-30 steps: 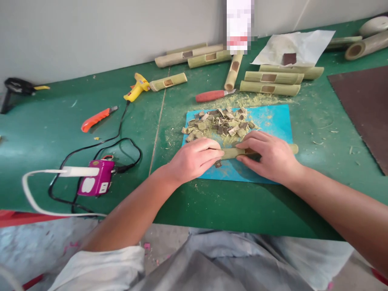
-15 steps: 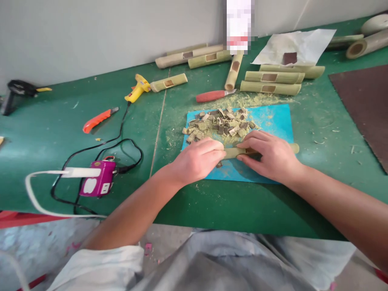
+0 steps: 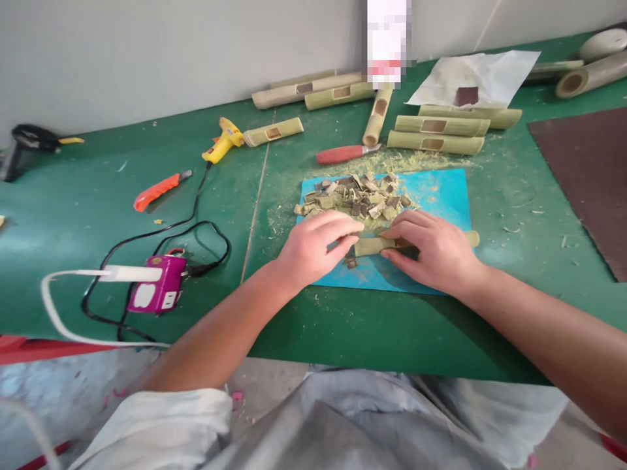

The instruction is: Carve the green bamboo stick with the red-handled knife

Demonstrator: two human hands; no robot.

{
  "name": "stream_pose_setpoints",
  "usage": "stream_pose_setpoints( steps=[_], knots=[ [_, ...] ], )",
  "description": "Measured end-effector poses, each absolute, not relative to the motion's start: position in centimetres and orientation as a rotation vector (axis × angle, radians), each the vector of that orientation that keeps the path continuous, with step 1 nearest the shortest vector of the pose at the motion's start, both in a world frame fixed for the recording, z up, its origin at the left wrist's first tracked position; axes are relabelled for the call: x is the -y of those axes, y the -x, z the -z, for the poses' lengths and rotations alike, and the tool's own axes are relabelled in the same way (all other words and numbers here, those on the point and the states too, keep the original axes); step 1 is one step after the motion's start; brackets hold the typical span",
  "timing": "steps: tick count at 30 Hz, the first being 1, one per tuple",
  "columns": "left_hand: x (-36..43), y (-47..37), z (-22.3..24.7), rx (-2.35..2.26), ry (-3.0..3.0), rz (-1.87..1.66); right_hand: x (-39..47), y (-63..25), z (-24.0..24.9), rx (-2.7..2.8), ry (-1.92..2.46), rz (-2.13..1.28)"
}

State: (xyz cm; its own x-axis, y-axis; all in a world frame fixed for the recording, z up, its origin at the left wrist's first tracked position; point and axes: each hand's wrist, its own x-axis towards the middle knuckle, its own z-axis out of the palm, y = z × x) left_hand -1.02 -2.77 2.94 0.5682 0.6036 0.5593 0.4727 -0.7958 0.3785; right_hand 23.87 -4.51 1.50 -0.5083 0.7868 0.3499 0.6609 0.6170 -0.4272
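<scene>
A bamboo tube (image 3: 371,246) lies crosswise on the blue mat (image 3: 448,189). My right hand (image 3: 434,248) grips its middle, thumb on the near side and fingers over the far side, covering part of a cut opening. My left hand (image 3: 321,248) is just off the tube's left end, thumb and fingers apart with a gap between them. Beyond both hands, a heap of brown and tan chips (image 3: 365,196) and pale shavings covers the mat's far part.
Behind the mat lie a red-handled knife (image 3: 340,154) and several notched bamboo tubes (image 3: 434,142). To the left are a yellow glue gun (image 3: 225,140), an orange cutter (image 3: 157,192) and a purple power adapter (image 3: 155,284) with cables. A dark brown sheet (image 3: 588,176) lies right.
My left hand has let go of the tube's left end, drawn slightly left and spread its thumb from the fingers. My right hand keeps its hold.
</scene>
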Motion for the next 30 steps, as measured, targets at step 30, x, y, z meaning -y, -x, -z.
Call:
stream_pose_setpoints(
  steps=[30],
  knots=[
    [3.0,2.0,-3.1,-0.807,-2.529,-0.78,4.6,-24.0,-1.6,2.329,1.181,-0.36]
  ],
)
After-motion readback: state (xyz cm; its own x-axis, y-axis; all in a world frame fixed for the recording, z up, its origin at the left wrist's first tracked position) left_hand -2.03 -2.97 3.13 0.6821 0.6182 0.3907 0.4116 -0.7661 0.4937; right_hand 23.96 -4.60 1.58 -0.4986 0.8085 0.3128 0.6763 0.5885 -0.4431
